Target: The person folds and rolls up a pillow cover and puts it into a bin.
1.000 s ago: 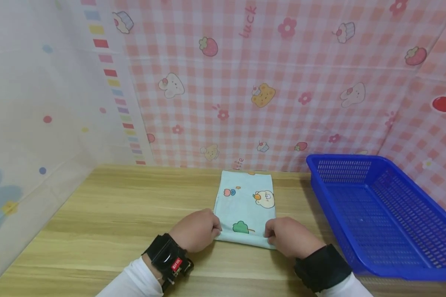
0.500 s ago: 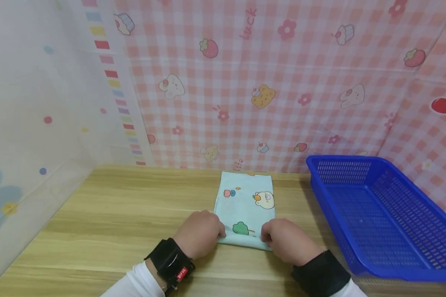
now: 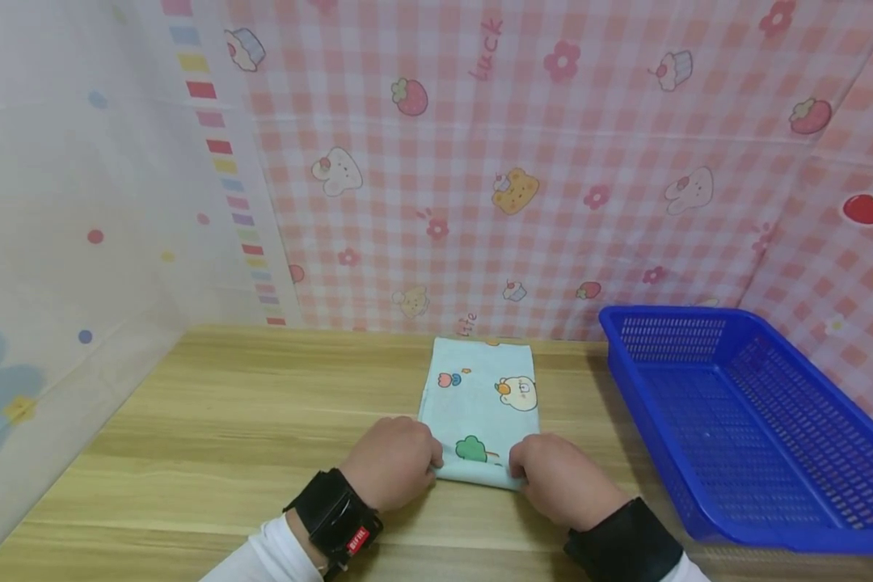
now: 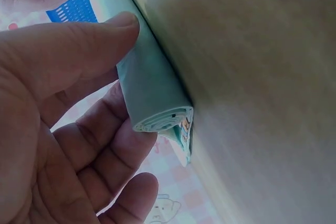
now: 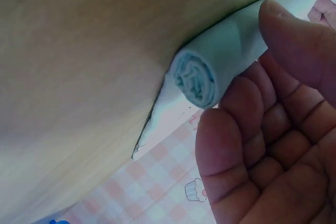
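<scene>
A light blue printed cloth [image 3: 480,404], folded into a long strip, lies on the wooden table with its near end rolled up. The roll [image 4: 152,82] shows a spiral of layers at its end in both wrist views. My left hand [image 3: 394,462] pinches the roll's left part, thumb on the near side and fingers on the far side. At the other end, my right hand [image 3: 563,477] holds the roll [image 5: 220,61] the same way, thumb over it and fingertips against its far side. The flat part stretches away toward the back wall.
A blue plastic basket [image 3: 651,420] with mesh walls stands on the table at the right. Wooden table surface [image 3: 262,404] extends to the left of the cloth. A pink checked curtain [image 3: 436,162] hangs behind, and a white sheet [image 3: 80,186] covers the left side.
Both hands have shifted slightly inward along the roll, closer to each other, and a little nearer to the body. The basket has stayed in place.
</scene>
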